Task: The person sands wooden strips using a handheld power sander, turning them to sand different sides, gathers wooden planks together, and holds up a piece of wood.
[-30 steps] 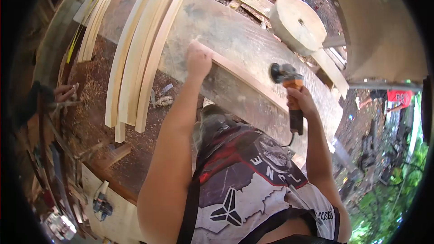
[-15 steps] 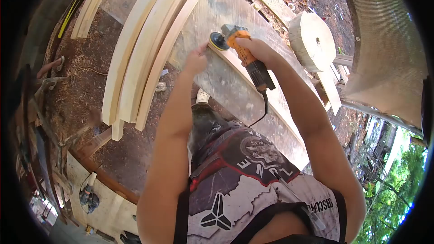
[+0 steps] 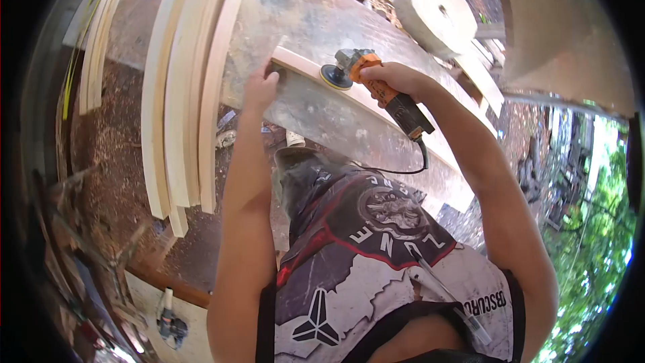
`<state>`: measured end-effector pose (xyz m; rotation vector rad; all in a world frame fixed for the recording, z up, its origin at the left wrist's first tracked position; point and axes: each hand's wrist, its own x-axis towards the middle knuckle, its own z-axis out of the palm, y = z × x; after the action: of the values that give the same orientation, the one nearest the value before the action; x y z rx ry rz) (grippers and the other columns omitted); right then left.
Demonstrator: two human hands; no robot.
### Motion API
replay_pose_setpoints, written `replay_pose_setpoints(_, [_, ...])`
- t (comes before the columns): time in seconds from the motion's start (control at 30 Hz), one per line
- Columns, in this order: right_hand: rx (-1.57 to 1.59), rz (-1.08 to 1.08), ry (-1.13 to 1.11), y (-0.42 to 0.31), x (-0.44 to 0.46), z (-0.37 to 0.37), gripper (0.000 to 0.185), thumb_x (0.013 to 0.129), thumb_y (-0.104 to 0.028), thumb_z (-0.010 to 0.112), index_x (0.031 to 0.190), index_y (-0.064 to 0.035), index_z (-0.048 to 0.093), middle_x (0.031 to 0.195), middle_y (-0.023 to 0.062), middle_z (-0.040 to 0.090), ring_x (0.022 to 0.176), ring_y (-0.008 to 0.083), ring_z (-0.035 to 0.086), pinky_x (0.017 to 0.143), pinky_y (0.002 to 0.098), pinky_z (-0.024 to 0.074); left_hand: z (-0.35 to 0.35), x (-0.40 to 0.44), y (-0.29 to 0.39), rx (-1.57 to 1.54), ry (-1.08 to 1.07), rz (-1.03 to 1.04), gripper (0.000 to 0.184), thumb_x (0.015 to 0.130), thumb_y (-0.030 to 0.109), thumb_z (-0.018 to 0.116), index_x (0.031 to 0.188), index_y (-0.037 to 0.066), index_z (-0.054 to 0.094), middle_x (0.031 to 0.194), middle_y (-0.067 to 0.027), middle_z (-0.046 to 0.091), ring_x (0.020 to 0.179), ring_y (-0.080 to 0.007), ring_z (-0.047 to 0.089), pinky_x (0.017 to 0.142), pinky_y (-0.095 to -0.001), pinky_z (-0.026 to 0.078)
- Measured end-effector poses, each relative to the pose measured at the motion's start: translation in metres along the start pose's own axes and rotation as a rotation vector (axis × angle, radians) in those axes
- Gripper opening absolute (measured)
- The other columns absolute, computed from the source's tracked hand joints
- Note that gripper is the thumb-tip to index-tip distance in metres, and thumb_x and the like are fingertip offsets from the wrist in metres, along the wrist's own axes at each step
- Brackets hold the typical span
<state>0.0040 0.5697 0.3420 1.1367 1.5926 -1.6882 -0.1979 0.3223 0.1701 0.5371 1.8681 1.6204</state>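
Note:
My right hand (image 3: 396,84) is wrapped round the orange-and-black body of an angle grinder (image 3: 384,87). Its round black pad with a yellowish rim (image 3: 335,77) is at the top face of a long pale wooden board (image 3: 299,64), a little way in from the far end. At that end is my left hand (image 3: 261,89), thumb on the near side and blurred fingers on the far side, apparently gripping the board. The board lies across a worn, stained worktable (image 3: 316,10). From the grinder's rear a black cord (image 3: 403,172) loops back toward my body.
Several long pale timbers (image 3: 185,94) lie side by side on the left, with more strips (image 3: 104,40) beyond. A thick round wooden slab (image 3: 435,13) stands at the far right. Another power tool (image 3: 171,326) rests on a pale panel at lower left. Sawdust covers the ground.
The grinder's pad has moved along the board, away from the far end and from my left hand. My left hand stays by the board's end. The whole view has shifted.

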Motion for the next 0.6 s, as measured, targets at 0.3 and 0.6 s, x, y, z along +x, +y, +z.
replay_pose_setpoints(0.3, [0.039, 0.093, 0.173, 0.157, -0.069, -0.080, 0.047, 0.089, -0.045, 0.070, 0.102, 0.0004, 0.065, 0.078, 0.0091, 0.063, 0.059, 0.0183, 0.062, 0.053, 0.0334, 0.0533, 0.070, -0.017, 0.036, 1.207, 0.005, 0.552, 0.091, 0.071, 0.052, 0.086, 0.143, 0.006, 0.056, 0.149, -0.0139, 0.054, 0.146, -0.0371, 0.040, 0.121, -0.0566, 0.026])
replay_pose_setpoints(0.6, [0.167, 0.133, 0.400, 0.292, -0.138, -0.101, 0.040, 0.087, -0.040, 0.071, 0.091, -0.0005, 0.066, 0.072, 0.0080, 0.063, 0.053, 0.0180, 0.060, 0.048, 0.0327, 0.0512, 0.105, 0.003, 0.012, 1.316, -0.465, 0.330, 0.072, 0.073, 0.047, 0.082, 0.130, 0.006, 0.067, 0.149, -0.0104, 0.055, 0.145, -0.0313, 0.043, 0.124, -0.0597, 0.018])
